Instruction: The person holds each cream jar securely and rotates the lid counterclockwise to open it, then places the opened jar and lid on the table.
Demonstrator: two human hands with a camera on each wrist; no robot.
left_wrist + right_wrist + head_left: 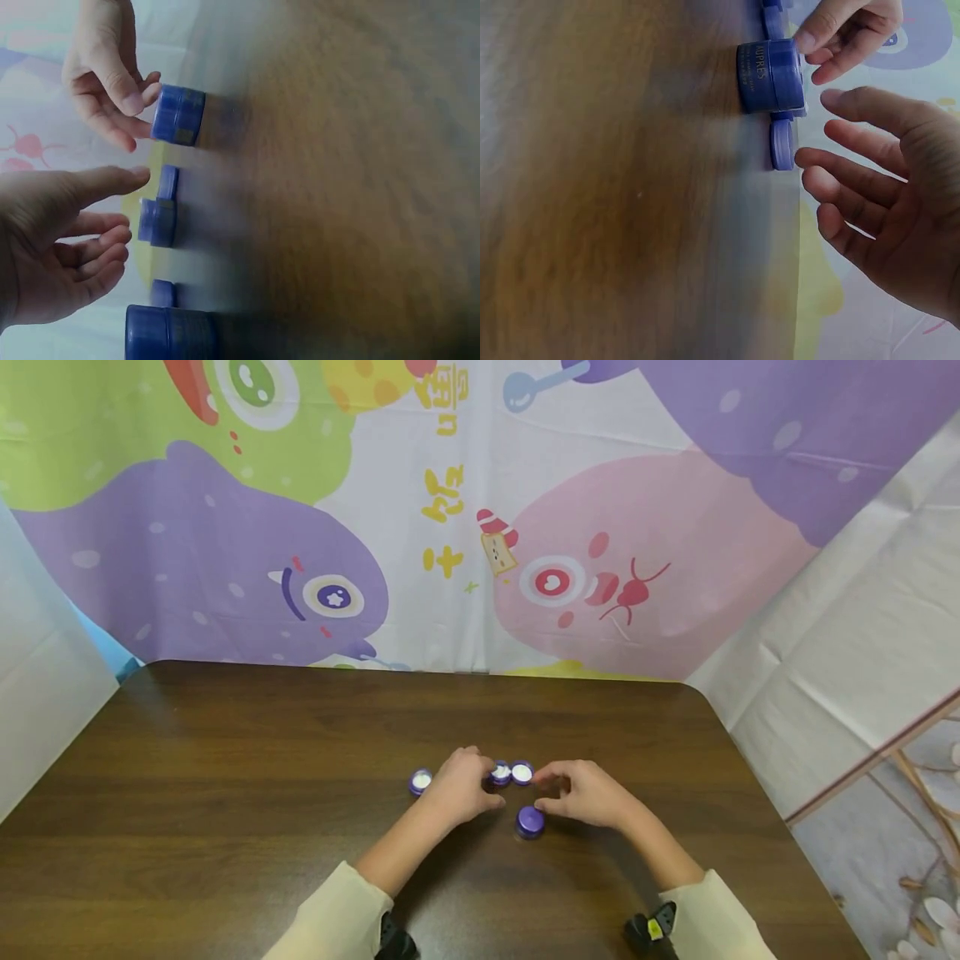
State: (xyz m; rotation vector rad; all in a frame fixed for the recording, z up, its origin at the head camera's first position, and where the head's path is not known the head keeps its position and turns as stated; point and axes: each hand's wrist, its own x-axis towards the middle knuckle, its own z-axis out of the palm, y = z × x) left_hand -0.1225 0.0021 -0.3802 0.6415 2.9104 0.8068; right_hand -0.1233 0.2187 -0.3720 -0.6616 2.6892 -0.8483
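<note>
My left hand (461, 783) is beside a small open purple jar (500, 772) with white inside, its thumb and fingers spread apart. Against that jar lies an upturned lid (522, 772), white on the inner side. My right hand (588, 792) is just right of the lid, fingers loosely bent and holding nothing; in the right wrist view its fingertips come close to the lid (782, 145). Nearer to me stands a capped purple jar (530, 822), lettered AUPRES in the right wrist view, below the right thumb.
Left of my left hand sits another small round purple piece (421, 781), white inside. Low in the left wrist view, a larger blue-purple jar (171, 334) stands close to the camera. The brown wooden table (225, 793) ends at a cartoon-printed curtain (420, 627).
</note>
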